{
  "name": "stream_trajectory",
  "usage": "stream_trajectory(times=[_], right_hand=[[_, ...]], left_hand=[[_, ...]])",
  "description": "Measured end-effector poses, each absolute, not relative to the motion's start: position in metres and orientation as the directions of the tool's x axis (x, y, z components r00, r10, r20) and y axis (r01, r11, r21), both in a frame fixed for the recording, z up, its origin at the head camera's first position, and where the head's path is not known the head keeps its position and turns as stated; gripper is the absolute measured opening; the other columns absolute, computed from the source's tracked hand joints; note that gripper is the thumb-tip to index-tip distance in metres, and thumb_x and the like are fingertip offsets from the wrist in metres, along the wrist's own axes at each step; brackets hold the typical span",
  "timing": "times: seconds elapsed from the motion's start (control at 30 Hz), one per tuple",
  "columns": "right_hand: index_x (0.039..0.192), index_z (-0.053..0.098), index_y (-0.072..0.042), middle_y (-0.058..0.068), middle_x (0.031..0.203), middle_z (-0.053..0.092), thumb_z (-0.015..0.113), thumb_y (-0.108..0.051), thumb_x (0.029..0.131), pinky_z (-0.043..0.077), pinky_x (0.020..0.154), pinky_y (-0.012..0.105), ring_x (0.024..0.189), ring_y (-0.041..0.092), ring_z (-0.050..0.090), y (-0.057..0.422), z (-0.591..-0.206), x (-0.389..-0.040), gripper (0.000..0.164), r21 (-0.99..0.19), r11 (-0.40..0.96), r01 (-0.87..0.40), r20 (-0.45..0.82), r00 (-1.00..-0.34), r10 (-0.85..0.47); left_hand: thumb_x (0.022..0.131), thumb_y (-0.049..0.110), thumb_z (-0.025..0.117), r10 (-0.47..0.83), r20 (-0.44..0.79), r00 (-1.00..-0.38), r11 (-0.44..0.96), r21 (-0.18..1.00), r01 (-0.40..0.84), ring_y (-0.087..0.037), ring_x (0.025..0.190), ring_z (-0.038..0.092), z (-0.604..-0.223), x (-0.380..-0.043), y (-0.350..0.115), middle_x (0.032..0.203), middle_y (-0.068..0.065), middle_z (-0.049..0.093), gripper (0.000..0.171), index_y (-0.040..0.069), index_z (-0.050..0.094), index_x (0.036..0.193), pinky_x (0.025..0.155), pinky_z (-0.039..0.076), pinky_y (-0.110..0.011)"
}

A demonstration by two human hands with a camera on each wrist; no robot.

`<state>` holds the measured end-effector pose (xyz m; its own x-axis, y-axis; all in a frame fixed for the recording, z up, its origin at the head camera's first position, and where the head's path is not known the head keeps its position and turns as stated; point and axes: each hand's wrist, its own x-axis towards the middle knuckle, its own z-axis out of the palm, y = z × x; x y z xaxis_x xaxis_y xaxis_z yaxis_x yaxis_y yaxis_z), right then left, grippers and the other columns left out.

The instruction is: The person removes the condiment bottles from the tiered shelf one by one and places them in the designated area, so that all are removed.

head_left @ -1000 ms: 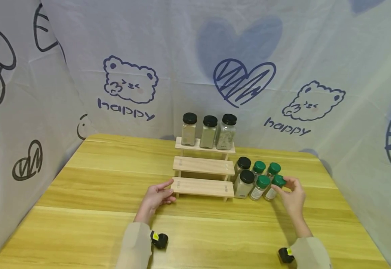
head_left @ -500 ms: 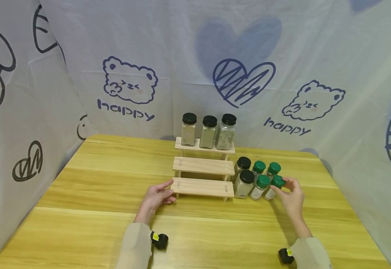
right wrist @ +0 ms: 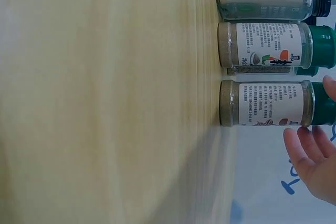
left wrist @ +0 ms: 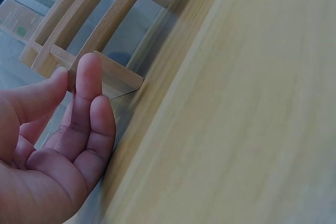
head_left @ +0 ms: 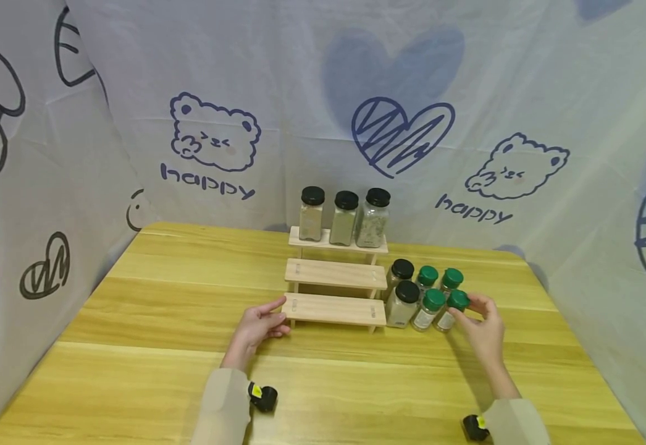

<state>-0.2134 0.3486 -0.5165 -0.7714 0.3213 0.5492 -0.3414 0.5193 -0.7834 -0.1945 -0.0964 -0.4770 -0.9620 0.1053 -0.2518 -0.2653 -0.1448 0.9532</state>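
Note:
My left hand (head_left: 259, 324) is at the left end of a three-tier wooden shelf rack (head_left: 334, 309), its thumb and fingertips pinching the end of the lowest board, as the left wrist view also shows. On the right, my right hand (head_left: 484, 321) holds a small spice jar (head_left: 445, 320) by its green cap, thumb on one side and fingers on the other. That jar (right wrist: 270, 103) stands upright on the table, with a brown filling and white label. Beside it is another green-capped jar (head_left: 424, 318). Farther left stands a larger black-capped jar (head_left: 401, 311).
Three black-capped jars (head_left: 342, 225) line the top tier. Behind the front jars stand another black-capped jar (head_left: 402, 270) and two green-capped ones (head_left: 453, 278). A printed cloth (head_left: 301, 142) hangs behind the wooden table (head_left: 345, 383).
My right wrist has shifted very slightly toward me, the hand staying at the green-capped jar. The left hand, rack and jars look unmoved.

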Motion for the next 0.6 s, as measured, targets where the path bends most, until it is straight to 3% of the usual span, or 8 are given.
stream_trajectory(times=[0.6], right_hand=[[0.098, 0.059, -0.003, -0.004, 0.094, 0.06, 0.077, -0.004, 0.068, 0.046, 0.06, 0.011, 0.083, 0.006, 0.056, 0.355, -0.519, -0.203, 0.036, -0.734, 0.579, -0.355, 0.61, -0.719, 0.333]], left_hand=[[0.086, -0.002, 0.055, 0.098, -0.25, -0.963, -0.134, 0.956, -0.262, -0.015, 0.059, 0.062, -0.476, -0.194, -0.096, 0.079, -0.019, 0.064, 0.042, 0.003, 0.048, 0.127, 0.06, 0.05, -0.026]])
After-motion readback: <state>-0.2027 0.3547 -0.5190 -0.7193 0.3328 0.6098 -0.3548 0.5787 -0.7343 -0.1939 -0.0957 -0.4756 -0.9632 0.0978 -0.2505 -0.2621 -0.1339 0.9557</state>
